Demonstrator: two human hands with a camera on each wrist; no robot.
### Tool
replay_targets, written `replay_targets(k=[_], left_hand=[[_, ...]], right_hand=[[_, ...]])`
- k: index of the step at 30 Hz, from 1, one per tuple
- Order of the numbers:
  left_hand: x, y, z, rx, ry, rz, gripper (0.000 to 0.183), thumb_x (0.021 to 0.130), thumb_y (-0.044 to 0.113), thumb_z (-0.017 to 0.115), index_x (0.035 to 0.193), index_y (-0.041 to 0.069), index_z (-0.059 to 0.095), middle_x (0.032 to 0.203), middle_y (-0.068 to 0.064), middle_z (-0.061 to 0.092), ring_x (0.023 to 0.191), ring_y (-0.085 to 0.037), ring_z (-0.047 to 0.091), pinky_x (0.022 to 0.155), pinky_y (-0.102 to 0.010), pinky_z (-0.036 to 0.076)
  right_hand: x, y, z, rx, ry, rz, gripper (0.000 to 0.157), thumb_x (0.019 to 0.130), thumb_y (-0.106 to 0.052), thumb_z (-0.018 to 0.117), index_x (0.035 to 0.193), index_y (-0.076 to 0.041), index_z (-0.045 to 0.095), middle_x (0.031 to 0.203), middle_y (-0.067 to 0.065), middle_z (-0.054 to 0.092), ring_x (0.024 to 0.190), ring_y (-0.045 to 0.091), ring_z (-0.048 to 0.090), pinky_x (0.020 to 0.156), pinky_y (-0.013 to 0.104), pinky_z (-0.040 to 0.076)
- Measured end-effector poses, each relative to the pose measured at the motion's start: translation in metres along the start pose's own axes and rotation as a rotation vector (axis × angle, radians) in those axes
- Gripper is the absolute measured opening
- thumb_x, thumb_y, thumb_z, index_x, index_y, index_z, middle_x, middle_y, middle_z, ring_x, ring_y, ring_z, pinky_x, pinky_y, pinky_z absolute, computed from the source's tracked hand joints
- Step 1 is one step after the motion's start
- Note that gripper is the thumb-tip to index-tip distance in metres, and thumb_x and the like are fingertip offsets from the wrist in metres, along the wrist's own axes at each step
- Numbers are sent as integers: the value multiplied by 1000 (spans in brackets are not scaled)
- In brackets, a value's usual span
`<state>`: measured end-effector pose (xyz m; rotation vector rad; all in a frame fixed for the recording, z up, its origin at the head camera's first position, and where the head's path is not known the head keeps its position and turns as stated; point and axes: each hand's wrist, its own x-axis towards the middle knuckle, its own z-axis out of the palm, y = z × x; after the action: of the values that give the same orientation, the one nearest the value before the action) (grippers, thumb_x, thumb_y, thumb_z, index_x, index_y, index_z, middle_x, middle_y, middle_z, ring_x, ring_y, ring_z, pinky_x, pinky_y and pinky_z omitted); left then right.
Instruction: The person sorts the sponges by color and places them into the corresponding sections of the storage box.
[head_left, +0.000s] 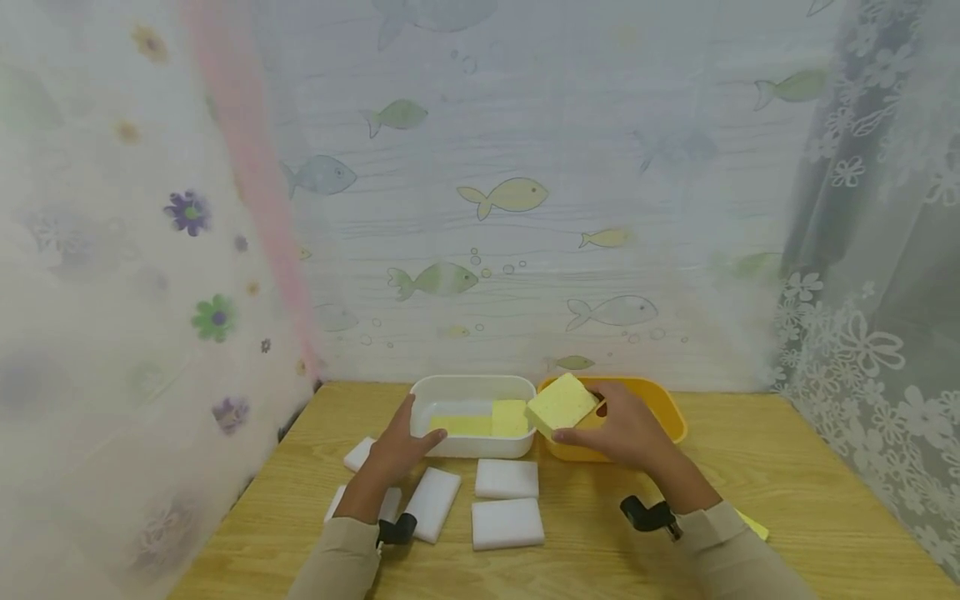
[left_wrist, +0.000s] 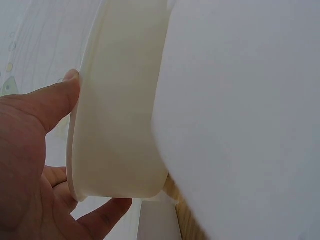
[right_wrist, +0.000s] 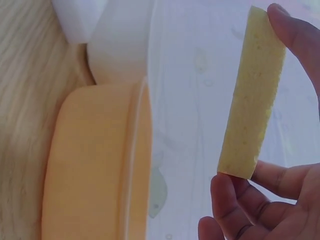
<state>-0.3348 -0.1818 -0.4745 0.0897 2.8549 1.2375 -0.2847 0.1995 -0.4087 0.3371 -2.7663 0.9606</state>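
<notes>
Right hand (head_left: pixel 628 429) pinches sponge (head_left: pixel 561 403) by its edges; weak pinch could drop it into orange tub (head_left: pixel 573 451). Left hand (head_left: pixel 397 446) grips white tub (head_left: pixel 472 447); a tug could tip it.

The head view faces forward and down over the table (head_left: pixel 600 554); both close wrist views share the white tub (head_left: pixel 480 448).

One white tub (head_left: pixel 472 447), one orange tub (head_left: pixel 673 410), at least five white blocks (head_left: pixel 507 523) and four yellow blocks (head_left: pixel 562 404) show.

Left hand (head_left: pixel 397 448) spread; right hand (head_left: pixel 628 429) pinching (both forearms (head_left: pixel 363 496) extended).
</notes>
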Motion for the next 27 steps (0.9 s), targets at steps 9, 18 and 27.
replay_targets(k=[9,18,27], left_hand=[[-1,2,1,-2,0,-15,103,96,56,68,168,22,3,173,-16,14,151,-52,29,113,-75,29],[-1,0,1,5,1,-4,104,96,58,67,168,21,3,173,-17,14,151,-52,30,113,-75,30],[0,-2,1,-1,-2,-5,106,94,64,66,168,23,2,173,-16,14,151,-52,29,113,-74,30]], right_hand=[[11,-6,3,-20,16,-2,102,67,-83,77,140,-14,59,128,2,64,104,24,62,81,36,54],[28,-15,8,-74,20,-3,112,66,-88,73,140,-6,59,128,9,65,107,25,62,86,44,56],[41,-21,15,-122,1,-33,116,67,-87,74,146,-3,56,145,15,59,130,36,57,104,56,50]])
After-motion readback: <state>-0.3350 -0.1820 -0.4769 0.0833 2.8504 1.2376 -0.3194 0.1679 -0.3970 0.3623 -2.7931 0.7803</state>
